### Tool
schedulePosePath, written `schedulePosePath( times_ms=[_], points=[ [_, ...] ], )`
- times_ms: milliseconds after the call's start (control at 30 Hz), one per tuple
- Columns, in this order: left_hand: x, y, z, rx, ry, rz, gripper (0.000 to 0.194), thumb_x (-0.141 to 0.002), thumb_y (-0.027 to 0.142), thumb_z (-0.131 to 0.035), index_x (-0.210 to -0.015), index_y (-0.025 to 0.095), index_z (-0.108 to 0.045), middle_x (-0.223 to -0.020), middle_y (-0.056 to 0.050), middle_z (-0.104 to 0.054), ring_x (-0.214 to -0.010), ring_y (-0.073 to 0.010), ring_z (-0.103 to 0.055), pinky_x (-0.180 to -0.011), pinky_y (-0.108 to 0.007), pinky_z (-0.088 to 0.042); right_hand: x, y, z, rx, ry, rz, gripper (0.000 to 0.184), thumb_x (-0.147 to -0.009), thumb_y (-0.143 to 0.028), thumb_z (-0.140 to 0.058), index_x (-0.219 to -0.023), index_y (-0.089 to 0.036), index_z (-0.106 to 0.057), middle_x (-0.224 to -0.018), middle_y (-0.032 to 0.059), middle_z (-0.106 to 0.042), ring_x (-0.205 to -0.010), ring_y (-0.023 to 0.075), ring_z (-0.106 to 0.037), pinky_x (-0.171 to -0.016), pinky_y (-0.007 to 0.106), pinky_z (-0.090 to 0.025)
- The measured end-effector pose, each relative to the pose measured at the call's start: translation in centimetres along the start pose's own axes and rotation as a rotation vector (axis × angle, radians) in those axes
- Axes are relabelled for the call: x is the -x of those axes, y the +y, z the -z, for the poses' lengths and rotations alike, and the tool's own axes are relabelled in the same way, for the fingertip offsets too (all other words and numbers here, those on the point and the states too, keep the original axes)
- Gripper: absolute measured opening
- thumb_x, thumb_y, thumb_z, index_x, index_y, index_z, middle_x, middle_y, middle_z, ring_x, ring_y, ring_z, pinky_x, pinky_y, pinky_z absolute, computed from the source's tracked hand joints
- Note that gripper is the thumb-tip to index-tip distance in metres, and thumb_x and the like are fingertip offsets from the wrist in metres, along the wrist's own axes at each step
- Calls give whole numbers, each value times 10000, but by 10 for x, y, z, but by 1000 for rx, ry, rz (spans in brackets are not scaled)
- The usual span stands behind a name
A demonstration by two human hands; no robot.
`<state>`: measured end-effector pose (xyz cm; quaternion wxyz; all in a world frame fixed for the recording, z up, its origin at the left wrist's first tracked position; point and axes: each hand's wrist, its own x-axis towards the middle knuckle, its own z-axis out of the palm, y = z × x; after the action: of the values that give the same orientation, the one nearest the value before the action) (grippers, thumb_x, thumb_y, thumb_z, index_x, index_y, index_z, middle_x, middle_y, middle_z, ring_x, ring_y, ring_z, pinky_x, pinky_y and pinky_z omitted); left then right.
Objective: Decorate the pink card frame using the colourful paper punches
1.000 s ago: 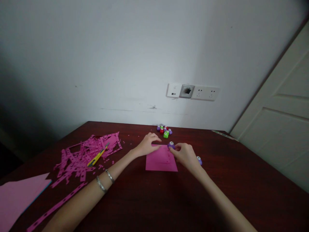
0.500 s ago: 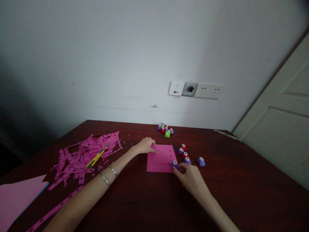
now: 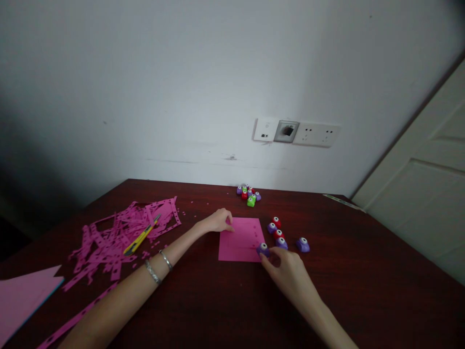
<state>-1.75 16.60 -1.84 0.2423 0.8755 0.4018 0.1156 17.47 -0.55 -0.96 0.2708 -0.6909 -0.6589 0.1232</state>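
Looking down at the table (image 3: 348,276), I could pass between the lone stamp (image 3: 302,245) and the door (image 3: 421,194), or between the near row of stamps (image 3: 279,234) and the far cluster (image 3: 250,194). Beyond that cluster the wall (image 3: 181,97) stops me. On the right of the sheet (image 3: 238,242), the row, the held stamp (image 3: 263,250) and the right hand (image 3: 289,266) crowd my way. To its left, the left hand (image 3: 218,220) and forearm block me, with the scraps (image 3: 109,242) and cutter (image 3: 141,236) past them.
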Motion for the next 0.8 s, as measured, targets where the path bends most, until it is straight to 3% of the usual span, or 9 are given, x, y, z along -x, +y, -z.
schedulePosePath(
  times_ms=[200, 600, 800],
  points=[
    [-2, -2, -4, 52, 22, 55, 373, -585, 321, -722, -876, 116, -612, -864, -69, -618, -743, -179, -569, -607, -246, -404, 0, -2, 1, -1, -3, -11, 239, -786, -334, -498, -712, -172, -657, -625, 43, -636, -581, 184, -594, -564, 261, -395],
    [-6, -1, -5, 43, 8, 74, 322, -566, 295, -717, -823, 124, -624, -888, -79, -624, -771, -188, -571, -615, -237, -413, 1, -1, 0, -5, -14, -9, 256, -793, -347, -490, -735, -167, -663, -626, 48, -634, -567, 180, -580, -554, 264, -383],
    [-7, -1, -4, 250, -23, 88, 217, -564, 217, -672, -755, 123, -628, -702, -31, -635, -634, -148, -566, -534, -215, -394, 0, -1, 0, -16, -10, -10, 265, -793, -359, -494, -713, -170, -662, -616, 43, -632, -557, 176, -575, -540, 261, -375]
  ],
)
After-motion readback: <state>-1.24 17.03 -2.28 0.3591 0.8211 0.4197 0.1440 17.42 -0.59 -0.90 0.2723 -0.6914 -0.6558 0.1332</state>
